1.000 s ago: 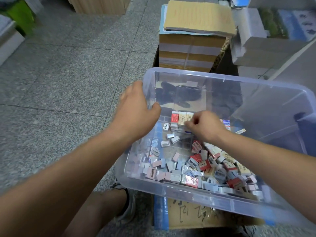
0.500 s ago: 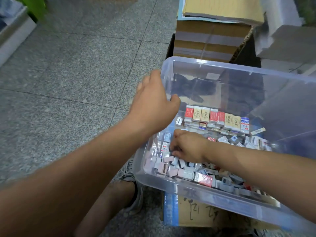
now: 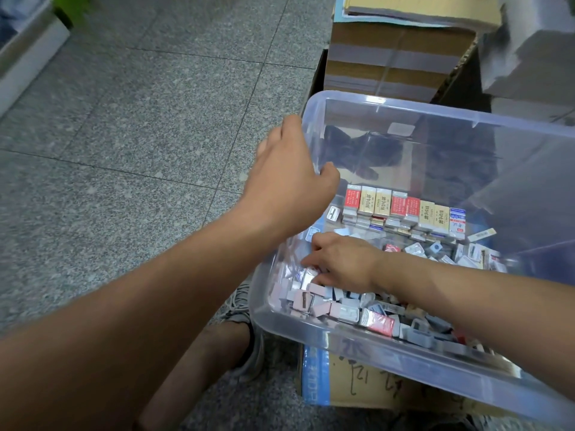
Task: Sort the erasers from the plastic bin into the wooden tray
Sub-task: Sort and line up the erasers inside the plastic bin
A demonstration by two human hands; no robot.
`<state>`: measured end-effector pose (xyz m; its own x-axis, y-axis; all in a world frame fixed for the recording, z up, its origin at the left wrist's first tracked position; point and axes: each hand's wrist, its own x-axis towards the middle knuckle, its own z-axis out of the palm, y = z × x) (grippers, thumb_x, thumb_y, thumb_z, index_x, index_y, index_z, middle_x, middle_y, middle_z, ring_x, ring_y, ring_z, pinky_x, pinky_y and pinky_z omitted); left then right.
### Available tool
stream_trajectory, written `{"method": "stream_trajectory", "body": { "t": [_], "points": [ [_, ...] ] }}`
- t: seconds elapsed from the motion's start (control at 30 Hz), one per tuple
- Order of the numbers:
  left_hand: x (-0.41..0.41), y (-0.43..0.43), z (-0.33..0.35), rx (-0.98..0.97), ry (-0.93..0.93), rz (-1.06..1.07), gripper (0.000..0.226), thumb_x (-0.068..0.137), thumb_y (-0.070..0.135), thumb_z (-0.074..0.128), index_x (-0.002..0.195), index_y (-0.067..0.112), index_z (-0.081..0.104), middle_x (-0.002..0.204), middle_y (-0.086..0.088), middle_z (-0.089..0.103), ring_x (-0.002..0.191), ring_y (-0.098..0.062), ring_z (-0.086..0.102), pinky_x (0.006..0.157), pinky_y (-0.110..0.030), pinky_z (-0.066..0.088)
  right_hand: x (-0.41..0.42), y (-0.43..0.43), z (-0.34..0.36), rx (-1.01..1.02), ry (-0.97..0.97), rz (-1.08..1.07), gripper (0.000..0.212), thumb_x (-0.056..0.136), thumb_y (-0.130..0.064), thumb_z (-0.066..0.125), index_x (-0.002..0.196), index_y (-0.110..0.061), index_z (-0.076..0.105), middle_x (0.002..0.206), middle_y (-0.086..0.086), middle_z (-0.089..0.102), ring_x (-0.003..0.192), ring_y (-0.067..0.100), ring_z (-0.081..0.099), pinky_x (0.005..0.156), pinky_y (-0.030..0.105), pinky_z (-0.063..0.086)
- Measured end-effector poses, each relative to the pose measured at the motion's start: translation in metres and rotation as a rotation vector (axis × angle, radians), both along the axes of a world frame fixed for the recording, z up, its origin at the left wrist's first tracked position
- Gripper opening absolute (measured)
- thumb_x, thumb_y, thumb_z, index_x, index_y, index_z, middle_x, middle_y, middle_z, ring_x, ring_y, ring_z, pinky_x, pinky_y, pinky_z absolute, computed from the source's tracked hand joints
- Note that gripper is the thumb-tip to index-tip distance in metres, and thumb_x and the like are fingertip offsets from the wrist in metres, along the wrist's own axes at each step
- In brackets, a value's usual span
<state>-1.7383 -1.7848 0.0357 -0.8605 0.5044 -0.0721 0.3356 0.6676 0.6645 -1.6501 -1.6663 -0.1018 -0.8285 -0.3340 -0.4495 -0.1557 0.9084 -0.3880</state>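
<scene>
Floor of grey speckled stone tiles (image 3: 140, 135) fills the left half of the frame. A large clear plastic bin (image 3: 435, 111) takes up the right and lower right, resting on a flat brown cardboard box with a blue stripe (image 3: 357, 384). At the top right stands a stack of taped brown cardboard cartons (image 3: 389, 60). The left hand (image 3: 289, 188) grips the bin's left wall near the far corner, thumb inside, fingers outside. The right hand (image 3: 342, 262) reaches into the bin's left part, fingertips curled into the heap of loose small erasers (image 3: 339, 309), pink, grey, white and red; whether it has one pinched cannot be told. Right of centre, by the bin's far wall, a neat row of upright red and tan wrapped erasers (image 3: 401, 206) stands on stacked ones. A grey shoe (image 3: 245, 334) shows beside the bin's lower left corner.
</scene>
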Motion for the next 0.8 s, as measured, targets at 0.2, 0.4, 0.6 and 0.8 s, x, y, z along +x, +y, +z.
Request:
{"method": "stream_trajectory", "body": {
  "t": [0.2, 0.4, 0.6, 0.8],
  "points": [
    [-0.0004, -0.0001, 0.0010, -0.001, -0.001, 0.004, 0.046, 0.091, 0.032, 0.060, 0.131, 0.016, 0.044, 0.127, -0.003, 0.051, 0.118, -0.025, 0.049, 0.099, -0.049, 0.046, -0.0079, 0.0004, 0.0045, -0.035, -0.134, -0.021, 0.009, 0.091, -0.025, 0.066, 0.098, -0.024, 0.060, 0.104, -0.006, 0.051, 0.095, 0.018, 0.053, 0.083, 0.037, 0.049],
    [0.0002, 0.0006, 0.0001, 0.008, -0.009, 0.007, 0.045, 0.090, 0.031, 0.060, 0.129, 0.017, 0.045, 0.127, -0.003, 0.051, 0.118, -0.025, 0.049, 0.099, -0.049, 0.047, -0.0048, 0.0032, 0.0021, -0.108, -0.177, -0.085, 0.014, 0.091, -0.022, 0.070, 0.100, -0.018, 0.061, 0.083, -0.013, 0.054, 0.082, 0.015, 0.052, 0.071, 0.029, 0.043],
    [-0.0005, 0.0003, 0.0005, 0.012, -0.012, 0.005, 0.046, 0.090, 0.031, 0.061, 0.130, 0.017, 0.043, 0.129, -0.003, 0.051, 0.119, -0.025, 0.050, 0.100, -0.049, 0.047, -0.0082, 0.0027, 0.0081, -0.120, -0.264, -0.099, 0.016, 0.090, -0.022, 0.069, 0.092, -0.025, 0.053, 0.089, -0.009, 0.057, 0.085, 0.017, 0.056, 0.071, 0.029, 0.047],
    [-0.0006, 0.0001, 0.0006, 0.009, -0.009, 0.004, 0.047, 0.091, 0.032, 0.061, 0.131, 0.018, 0.042, 0.128, -0.002, 0.051, 0.119, -0.024, 0.050, 0.099, -0.049, 0.047, -0.0090, 0.0078, 0.0080, -0.197, -0.381, -0.229, 0.025, 0.088, -0.024, 0.075, 0.083, -0.030, 0.051, 0.086, -0.009, 0.057, 0.074, 0.011, 0.053, 0.066, 0.026, 0.044]
  ]
}}
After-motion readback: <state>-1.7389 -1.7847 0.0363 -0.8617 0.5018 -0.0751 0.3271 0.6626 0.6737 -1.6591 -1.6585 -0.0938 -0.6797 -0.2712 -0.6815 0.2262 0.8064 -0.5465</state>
